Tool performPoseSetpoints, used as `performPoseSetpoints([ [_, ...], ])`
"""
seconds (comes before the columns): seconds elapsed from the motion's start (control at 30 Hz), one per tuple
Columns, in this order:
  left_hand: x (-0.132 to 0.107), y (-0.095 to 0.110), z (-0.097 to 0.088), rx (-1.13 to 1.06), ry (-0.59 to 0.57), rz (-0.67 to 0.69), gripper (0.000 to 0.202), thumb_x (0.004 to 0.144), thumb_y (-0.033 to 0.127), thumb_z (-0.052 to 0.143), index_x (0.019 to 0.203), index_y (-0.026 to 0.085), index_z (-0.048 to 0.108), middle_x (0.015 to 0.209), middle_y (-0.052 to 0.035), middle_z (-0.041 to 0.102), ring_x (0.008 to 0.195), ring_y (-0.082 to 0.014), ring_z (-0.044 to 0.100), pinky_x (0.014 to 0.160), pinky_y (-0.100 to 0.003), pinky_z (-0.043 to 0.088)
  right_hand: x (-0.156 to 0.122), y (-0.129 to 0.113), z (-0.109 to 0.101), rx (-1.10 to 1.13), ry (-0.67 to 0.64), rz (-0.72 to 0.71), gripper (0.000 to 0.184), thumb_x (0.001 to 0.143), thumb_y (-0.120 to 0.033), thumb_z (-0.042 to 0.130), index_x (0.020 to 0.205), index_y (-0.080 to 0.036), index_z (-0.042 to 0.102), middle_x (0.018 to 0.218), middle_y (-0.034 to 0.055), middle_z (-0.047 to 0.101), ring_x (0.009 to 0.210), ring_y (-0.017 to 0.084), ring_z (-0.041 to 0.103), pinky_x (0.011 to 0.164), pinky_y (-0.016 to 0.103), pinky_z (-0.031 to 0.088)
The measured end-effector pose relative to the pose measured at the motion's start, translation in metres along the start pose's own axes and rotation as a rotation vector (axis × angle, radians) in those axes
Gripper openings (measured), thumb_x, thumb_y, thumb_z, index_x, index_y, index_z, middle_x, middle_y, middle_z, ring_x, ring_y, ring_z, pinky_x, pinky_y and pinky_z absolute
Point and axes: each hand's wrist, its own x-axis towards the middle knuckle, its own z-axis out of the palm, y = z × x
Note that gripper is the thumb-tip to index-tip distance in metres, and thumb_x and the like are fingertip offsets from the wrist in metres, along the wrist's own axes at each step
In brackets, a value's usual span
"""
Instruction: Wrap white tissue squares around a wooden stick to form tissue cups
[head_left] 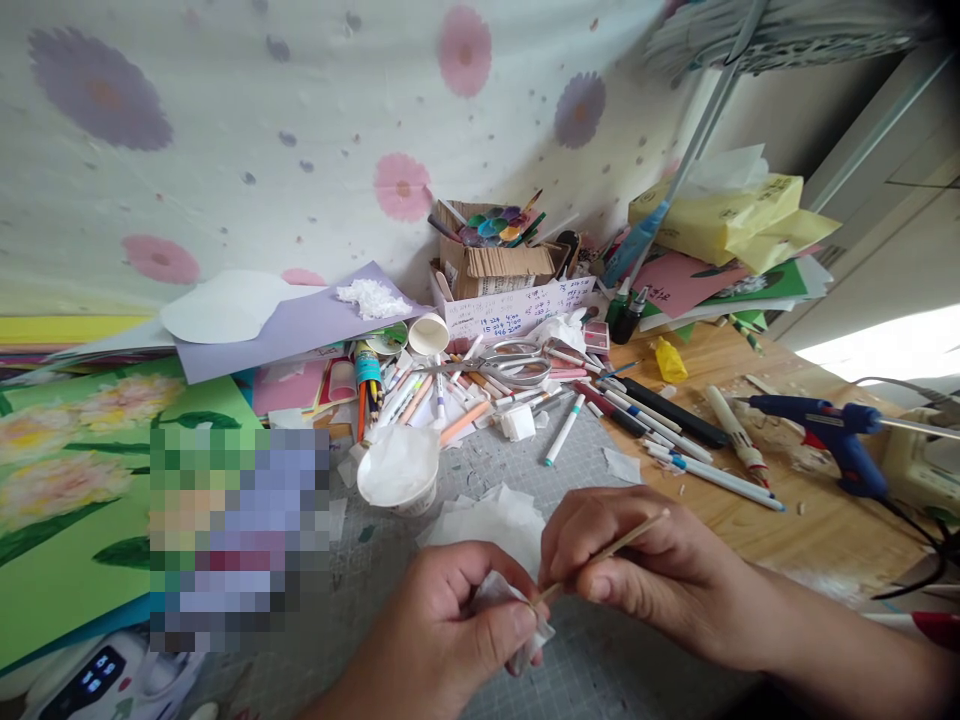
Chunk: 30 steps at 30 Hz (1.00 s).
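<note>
My left hand pinches a small crumpled piece of white tissue paper between thumb and fingers. In my right hand is a thin wooden stick, slanting down to the left. Its lower end touches the tissue at the left fingertips. Just behind my hands lies a pile of white tissue sheets on the grey cutting mat. A white paper cup with white material in it stands beyond the left hand.
Many markers, scissors and a cardboard box crowd the back. A blue glue gun with a cable lies at right. Green paper with painted flowers covers the left side, near a device with a lit display.
</note>
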Motion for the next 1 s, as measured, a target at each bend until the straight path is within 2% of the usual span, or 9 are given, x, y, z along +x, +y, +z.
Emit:
performPoseSetpoints([
  [1.0,-0.0006,0.0029,0.0010,0.007,0.003,-0.022,0.010,0.065,0.025,0.069,0.069,0.016,0.065,0.056,0.0023,0.063,0.055,-0.0121,0.054,0.056,-0.024,0.040,0.0021,-0.0034,-0.0002,-0.040,-0.010,-0.004,0.012,0.091,-0.017,0.054,0.088,-0.010,0.063,0.083,0.0102,0.066,0.078,0.016,0.064,0.071,0.027,0.051],
])
